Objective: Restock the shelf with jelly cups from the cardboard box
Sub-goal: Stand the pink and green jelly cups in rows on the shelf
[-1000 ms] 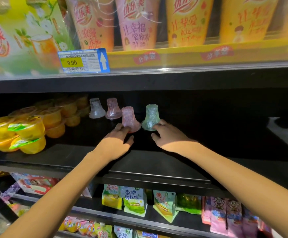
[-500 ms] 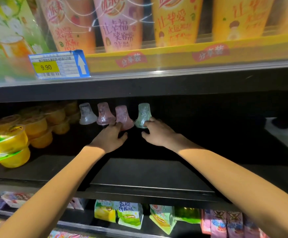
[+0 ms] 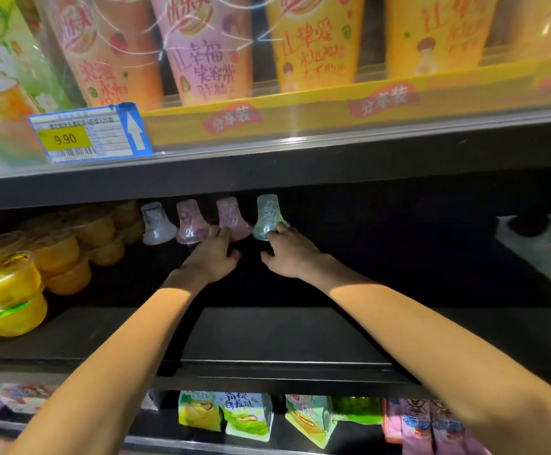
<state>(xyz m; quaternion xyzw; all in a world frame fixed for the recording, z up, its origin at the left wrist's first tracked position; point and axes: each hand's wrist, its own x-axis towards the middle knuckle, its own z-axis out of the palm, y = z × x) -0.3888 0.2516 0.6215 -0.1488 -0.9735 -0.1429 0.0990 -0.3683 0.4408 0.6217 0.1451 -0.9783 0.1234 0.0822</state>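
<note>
Reaching into the dark middle shelf (image 3: pixel 287 336), both bare arms extend from the lower corners of the frame toward a row of four upturned jelly cups standing at the back, just above frame centre. From left to right the row reads: clear cup (image 3: pixel 156 223), pink cup (image 3: pixel 190 221), second pink cup (image 3: pixel 231 217), green cup (image 3: pixel 268 216); each stands wide end down, narrow end up, and neighbours sit just beside one another. Left hand (image 3: pixel 209 257) lies palm down, fingers extended and relaxed, fingertips touching the base of the second pink cup and reaching beside the first pink cup; it pushes rather than clasps, nothing enclosed in the hand. Right hand (image 3: pixel 290 254) is likewise palm down, fingers loosely straight, fingertips against the lower edge of the green cup, thumb spread toward centre; no cup wrapped by it. The two hands are near each other but apart. At the left of the frame, on the same shelf, stacked orange fruit cups (image 3: pixel 21 290) run toward the back. Upper shelf carries tall drink cups (image 3: pixel 198 50) behind a yellow tray edge, with a price tag (image 3: pixel 90 134) reading 9.90 at upper left. Bottom of frame: snack pouches (image 3: pixel 248 417) on the lower shelf. The cardboard box is out of view.
</note>
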